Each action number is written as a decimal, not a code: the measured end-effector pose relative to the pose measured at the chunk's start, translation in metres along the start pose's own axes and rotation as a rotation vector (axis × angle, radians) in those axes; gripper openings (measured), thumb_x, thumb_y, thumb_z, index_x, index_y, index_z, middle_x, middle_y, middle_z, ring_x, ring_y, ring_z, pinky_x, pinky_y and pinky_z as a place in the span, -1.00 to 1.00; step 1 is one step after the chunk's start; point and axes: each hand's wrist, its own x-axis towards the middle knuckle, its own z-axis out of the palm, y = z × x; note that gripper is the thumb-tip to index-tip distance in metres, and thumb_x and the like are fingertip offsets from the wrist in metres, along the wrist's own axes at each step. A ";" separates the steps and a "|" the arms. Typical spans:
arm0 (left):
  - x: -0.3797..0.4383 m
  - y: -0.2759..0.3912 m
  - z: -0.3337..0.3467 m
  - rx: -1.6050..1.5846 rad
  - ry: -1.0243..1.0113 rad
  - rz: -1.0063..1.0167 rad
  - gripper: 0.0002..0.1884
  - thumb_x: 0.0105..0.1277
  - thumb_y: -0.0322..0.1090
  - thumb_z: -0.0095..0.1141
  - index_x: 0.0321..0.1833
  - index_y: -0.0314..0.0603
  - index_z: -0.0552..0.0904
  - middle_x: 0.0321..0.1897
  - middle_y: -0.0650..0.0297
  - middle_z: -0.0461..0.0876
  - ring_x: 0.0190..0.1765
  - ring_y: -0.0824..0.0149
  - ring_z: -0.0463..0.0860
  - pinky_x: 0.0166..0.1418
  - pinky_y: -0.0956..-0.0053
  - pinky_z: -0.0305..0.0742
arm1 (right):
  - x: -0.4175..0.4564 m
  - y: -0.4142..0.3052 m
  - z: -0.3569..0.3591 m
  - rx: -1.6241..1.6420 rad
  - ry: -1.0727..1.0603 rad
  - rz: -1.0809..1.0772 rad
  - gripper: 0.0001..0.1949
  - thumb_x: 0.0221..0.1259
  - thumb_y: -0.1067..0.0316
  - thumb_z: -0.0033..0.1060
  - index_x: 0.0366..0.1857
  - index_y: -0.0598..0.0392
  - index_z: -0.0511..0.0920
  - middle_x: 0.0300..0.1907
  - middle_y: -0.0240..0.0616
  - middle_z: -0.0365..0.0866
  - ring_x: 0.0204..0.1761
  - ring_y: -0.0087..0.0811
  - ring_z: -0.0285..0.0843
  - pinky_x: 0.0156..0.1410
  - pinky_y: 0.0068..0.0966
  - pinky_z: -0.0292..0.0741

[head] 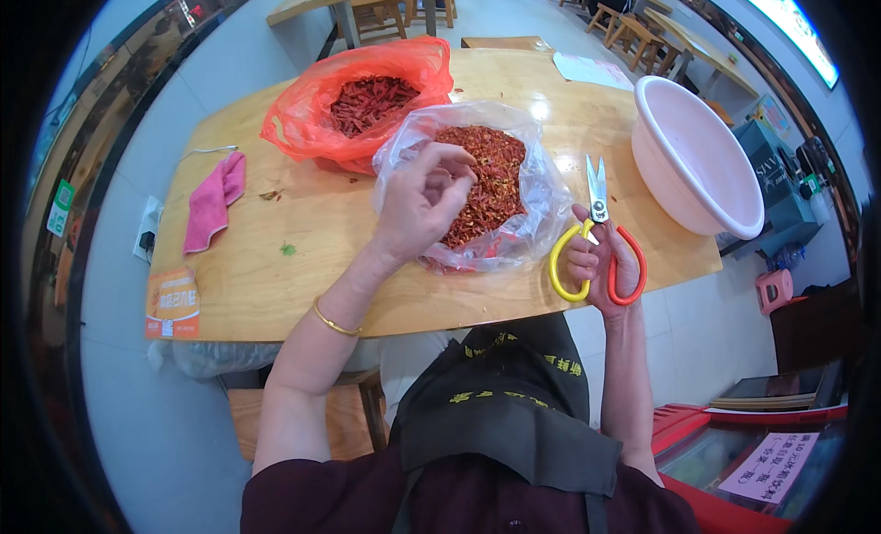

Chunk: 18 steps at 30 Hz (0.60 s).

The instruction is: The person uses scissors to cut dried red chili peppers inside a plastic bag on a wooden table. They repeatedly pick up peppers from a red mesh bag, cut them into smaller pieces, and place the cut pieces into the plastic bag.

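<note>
My left hand (428,198) is over the near left part of a clear plastic bag (544,183) of cut dried red chillies (492,179). Its fingers curl towards the thumb; whether anything small is between them cannot be told. In my right hand (606,265), palm up at the table's near edge, lies a pair of scissors (599,214) with one yellow and one red handle loop, its blades slightly apart and pointing away from me. Behind the clear bag on the left, an open red plastic bag (296,124) holds whole-looking dried red chillies (372,104).
A pink plastic basin (688,162) stands tilted at the table's right side. On the wooden table (310,286) are a pink cloth (215,204), a green leaf scrap (288,249), an orange printed card (172,303) and a paper sheet (592,71). A red-framed cooler (716,413) is at lower right.
</note>
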 end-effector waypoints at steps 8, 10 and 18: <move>0.062 -0.006 -0.083 0.157 0.444 0.024 -0.81 0.37 -0.46 0.02 0.01 -0.28 0.54 -0.22 0.25 0.63 -0.49 0.59 0.52 -0.48 0.74 0.37 | 0.004 -0.001 -0.016 0.216 -0.148 -0.009 -0.36 0.33 0.19 0.16 0.40 0.12 0.12 -0.31 -0.34 0.22 -0.34 -0.55 0.22 -0.29 -0.60 0.26; 0.084 -0.029 -0.110 0.534 0.401 -0.118 -0.78 0.31 -0.37 0.07 -0.06 -0.28 0.64 -0.24 0.17 0.70 -0.42 0.42 0.64 -0.35 0.53 0.51 | 0.003 -0.001 -0.015 0.224 -0.141 -0.002 -0.37 0.32 0.21 0.16 0.40 0.12 0.13 -0.30 -0.33 0.22 -0.33 -0.55 0.24 -0.28 -0.59 0.27; 0.113 -0.085 -0.127 1.324 0.039 -0.310 -0.75 0.12 -0.26 0.11 -0.18 -0.01 0.76 -0.21 0.04 0.72 -0.07 0.06 0.69 0.00 0.16 0.58 | 0.005 -0.002 -0.019 0.251 -0.155 0.019 -0.43 0.34 0.22 0.12 0.37 0.13 0.19 -0.19 -0.19 0.35 -0.29 -0.51 0.30 -0.21 -0.55 0.36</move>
